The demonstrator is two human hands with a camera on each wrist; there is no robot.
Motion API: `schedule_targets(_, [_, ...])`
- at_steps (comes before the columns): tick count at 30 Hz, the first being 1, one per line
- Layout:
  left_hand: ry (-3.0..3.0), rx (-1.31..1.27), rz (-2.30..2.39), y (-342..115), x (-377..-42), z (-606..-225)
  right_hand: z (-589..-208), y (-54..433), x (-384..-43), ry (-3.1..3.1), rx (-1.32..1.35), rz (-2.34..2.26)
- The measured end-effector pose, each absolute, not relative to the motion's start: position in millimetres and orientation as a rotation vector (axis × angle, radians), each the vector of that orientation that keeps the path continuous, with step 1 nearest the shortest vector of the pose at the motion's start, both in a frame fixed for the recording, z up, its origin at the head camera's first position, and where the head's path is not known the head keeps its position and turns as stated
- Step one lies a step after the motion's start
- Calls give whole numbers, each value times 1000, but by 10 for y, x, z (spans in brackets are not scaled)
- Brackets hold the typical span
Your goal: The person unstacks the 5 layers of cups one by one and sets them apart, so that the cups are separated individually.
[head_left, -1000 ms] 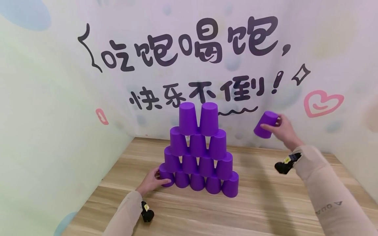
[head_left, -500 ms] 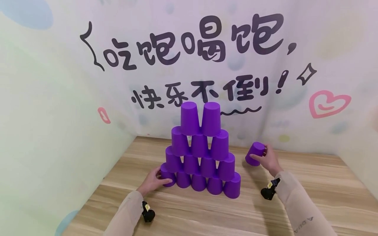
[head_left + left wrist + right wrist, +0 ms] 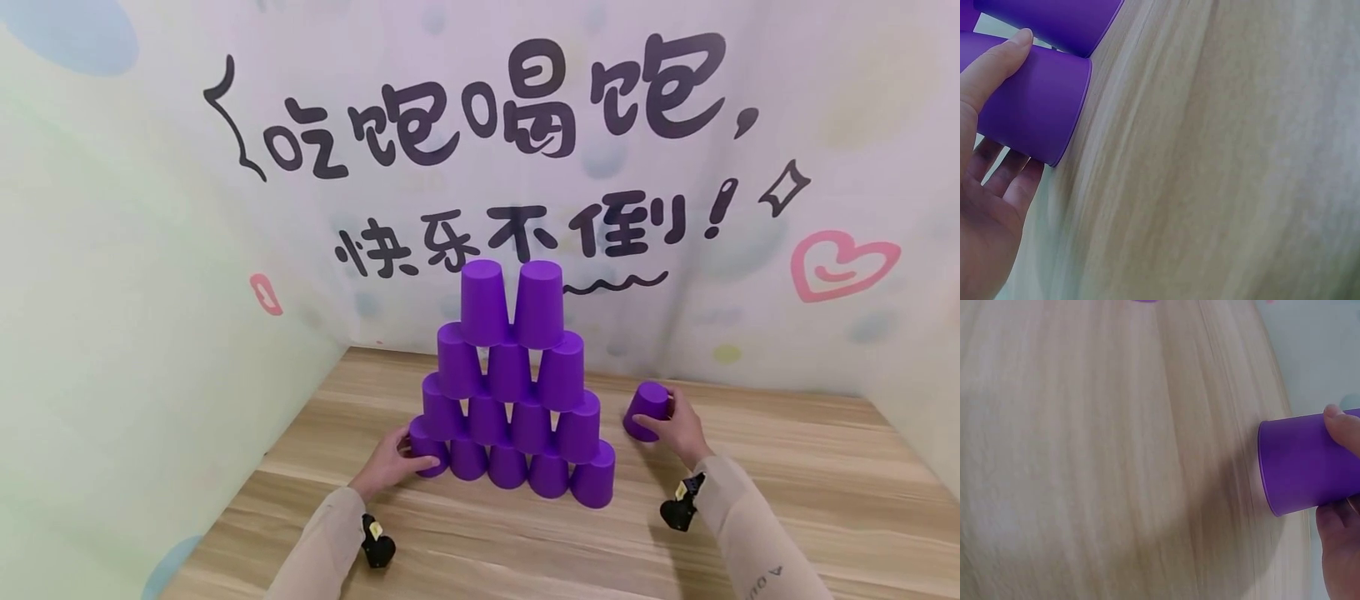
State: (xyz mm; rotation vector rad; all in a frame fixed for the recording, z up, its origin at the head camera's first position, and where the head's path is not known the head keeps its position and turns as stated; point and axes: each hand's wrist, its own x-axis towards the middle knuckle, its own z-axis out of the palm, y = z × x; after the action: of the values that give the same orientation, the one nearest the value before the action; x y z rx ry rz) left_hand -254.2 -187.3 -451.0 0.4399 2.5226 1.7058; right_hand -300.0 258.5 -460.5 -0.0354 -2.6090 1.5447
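With curled fingers, the left hand (image 3: 388,461) grips the bottom-left cup (image 3: 426,437) of a purple cup pyramid (image 3: 508,372), the right hand (image 3: 684,427) a lone cup (image 3: 649,403) at right.

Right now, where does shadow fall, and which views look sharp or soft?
Right wrist: soft-edged shadow on the table beside the cup. Left wrist: table grain blurry, with a pale sheen toward the right. Head: lettering crisp; another shadow near the right hand.

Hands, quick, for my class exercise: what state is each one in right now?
Left hand: closed, holding the leftmost bottom-row cup of the stack.
Right hand: closed, holding a separate purple cup.
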Motion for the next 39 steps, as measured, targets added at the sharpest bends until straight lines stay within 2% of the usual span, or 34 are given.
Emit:
schedule_targets(9, [2496, 429, 1725, -1875, -2532, -4495, -4600, 2591, -2999, -2616, -43, 1574])
schedule_targets(15, [2499, 433, 1733, -1853, -2529, -4509, -4347, 2672, -2954, -2662, 54, 1524])
schedule_targets(20, [2506, 400, 1731, -1860, -2529, -4486, -3959, 2740, -2972, -2561, 214, 1540])
schedule_targets(27, [2534, 378, 1697, -1876, -2514, -4464, -3191, 2685, -2965, -2469, 293, 1437])
schedule_targets(34, [2524, 392, 1719, -1888, -2531, -4501, -2439, 2390, -2884, -2448, 422, 1487])
schedule_targets(39, [2507, 422, 1742, -1926, -2628, -4658, -2091, 2092, -2809, -2496, 559, 1499])
